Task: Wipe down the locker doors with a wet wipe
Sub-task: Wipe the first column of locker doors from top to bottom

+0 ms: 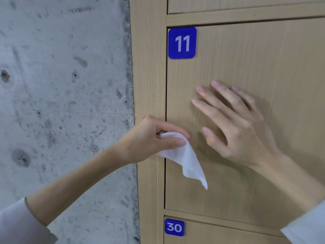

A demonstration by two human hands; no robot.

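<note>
A light wooden locker door carries a blue plate numbered 11 in its top left corner. My left hand pinches a white wet wipe between thumb and fingers at the door's left edge; the wipe hangs down loosely in front of the door. My right hand is spread with straight fingers against the middle of door 11, to the right of the wipe. Whether its palm touches the wood I cannot tell.
A rough grey concrete wall fills the left half of the view, meeting the locker's wooden side frame. Below door 11 is another door with a blue plate numbered 30. A further door edge shows at the top.
</note>
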